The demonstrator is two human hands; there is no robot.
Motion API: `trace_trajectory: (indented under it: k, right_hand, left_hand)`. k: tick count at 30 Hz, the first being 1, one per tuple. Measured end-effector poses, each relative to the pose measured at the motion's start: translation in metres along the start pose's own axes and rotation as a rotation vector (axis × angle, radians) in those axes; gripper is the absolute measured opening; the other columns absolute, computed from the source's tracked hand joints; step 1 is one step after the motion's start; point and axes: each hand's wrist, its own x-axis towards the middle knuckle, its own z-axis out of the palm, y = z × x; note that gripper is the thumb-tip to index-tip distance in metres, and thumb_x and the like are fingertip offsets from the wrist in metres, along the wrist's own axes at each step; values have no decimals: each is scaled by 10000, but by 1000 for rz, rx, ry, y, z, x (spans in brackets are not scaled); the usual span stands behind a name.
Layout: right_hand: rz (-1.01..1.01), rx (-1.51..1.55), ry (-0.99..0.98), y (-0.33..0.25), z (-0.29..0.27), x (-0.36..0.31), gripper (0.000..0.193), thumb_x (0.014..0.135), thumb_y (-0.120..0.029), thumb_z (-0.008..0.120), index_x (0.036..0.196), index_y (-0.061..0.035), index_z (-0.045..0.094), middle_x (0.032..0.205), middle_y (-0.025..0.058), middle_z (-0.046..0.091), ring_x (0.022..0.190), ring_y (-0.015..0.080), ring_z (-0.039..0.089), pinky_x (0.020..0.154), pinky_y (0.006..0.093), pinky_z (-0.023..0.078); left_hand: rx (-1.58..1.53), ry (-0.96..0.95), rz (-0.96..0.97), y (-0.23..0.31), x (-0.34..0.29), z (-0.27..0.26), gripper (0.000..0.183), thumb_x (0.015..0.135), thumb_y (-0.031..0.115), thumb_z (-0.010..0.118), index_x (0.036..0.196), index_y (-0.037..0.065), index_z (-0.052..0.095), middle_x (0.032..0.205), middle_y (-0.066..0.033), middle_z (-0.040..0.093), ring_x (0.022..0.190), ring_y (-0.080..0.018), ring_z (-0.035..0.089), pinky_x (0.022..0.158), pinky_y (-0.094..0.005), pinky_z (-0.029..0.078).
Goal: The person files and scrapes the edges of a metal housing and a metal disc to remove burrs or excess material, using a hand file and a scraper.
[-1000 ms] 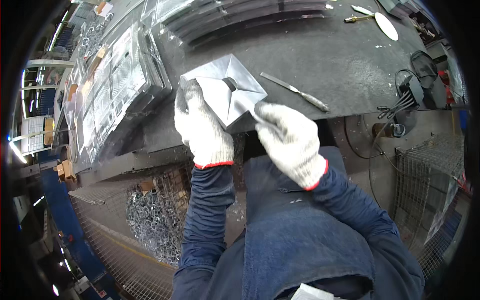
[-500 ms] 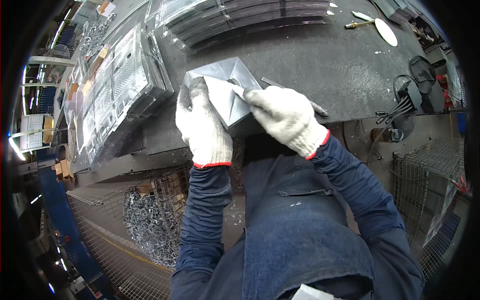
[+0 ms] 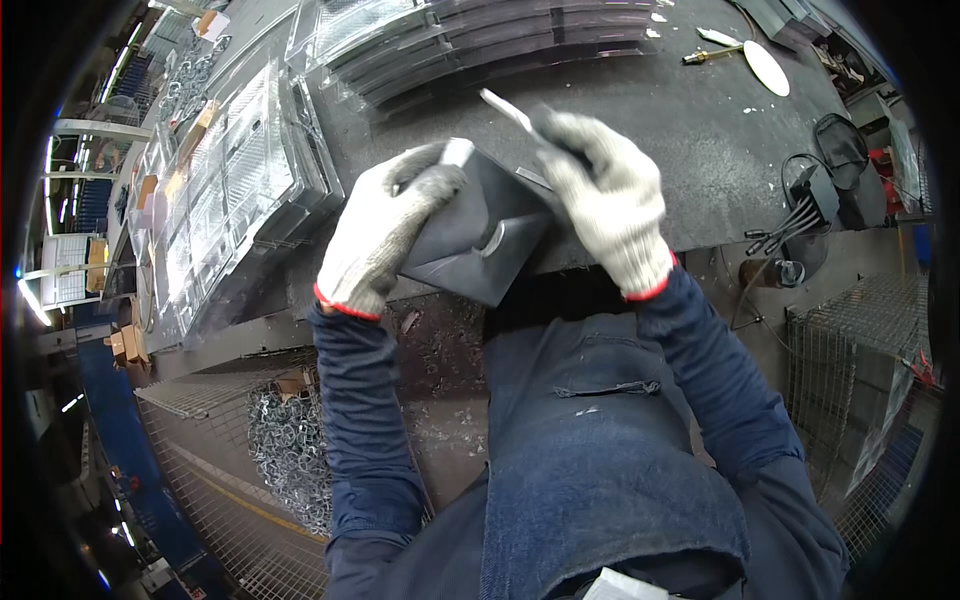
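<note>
My left hand (image 3: 390, 220), in a white knit glove with a greyed thumb and fingers, grips a folded grey sheet-metal part (image 3: 475, 235) by its upper left edge. The part is held tilted at the front edge of the bench, a dark face with a curved slot showing. To the right of it, my right hand (image 3: 610, 185), gloved alike, is closed round a slim pale tool (image 3: 510, 108) whose end points up and left, apart from the metal. I cannot make out the tool's exact kind. A thin metal strip (image 3: 533, 178) lies between the part and my right hand.
Clear plastic-like trays (image 3: 240, 160) are stacked on the bench (image 3: 700, 150) at the left, and more trays (image 3: 480, 50) at the back. A white oval disc (image 3: 766, 68) lies far right, near a bundle of cables (image 3: 800, 215). Below left, a wire basket holds metal rings (image 3: 285, 450).
The sheet-metal part has been turned, from a light face to a dark one, and drawn nearer. My right hand has lifted the tool away from it. The left hand has shifted left.
</note>
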Motion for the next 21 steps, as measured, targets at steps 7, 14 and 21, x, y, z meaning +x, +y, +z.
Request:
trace_trajectory:
  k: [7, 14, 21]
  right_hand:
    - [22, 126, -74, 49, 38, 25, 305, 1025, -102, 758, 1303, 25, 765, 1275, 157, 806, 1164, 207, 764, 1036, 328, 583]
    - [82, -19, 83, 49, 38, 17, 322, 1011, -115, 764, 1300, 28, 757, 1261, 183, 801, 1148, 249, 778, 1023, 345, 589]
    - [240, 89, 150, 43, 8, -28, 375, 984, -64, 789, 1330, 63, 721, 1222, 188, 797, 1100, 234, 773, 983, 353, 601]
  left_hand:
    - [190, -170, 44, 3, 13, 1, 538, 1019, 279, 740, 1415, -82, 696, 1398, -176, 722, 1227, -203, 697, 1069, -333, 540]
    - [253, 537, 142, -62, -73, 73, 631, 1162, 321, 547, 1634, -76, 414, 1610, -245, 543, 1454, -348, 549, 1261, -461, 387]
    - [32, 345, 120, -27, -43, 36, 542, 1090, 230, 671, 1517, -80, 546, 1278, -179, 727, 1191, -211, 661, 1102, -371, 505]
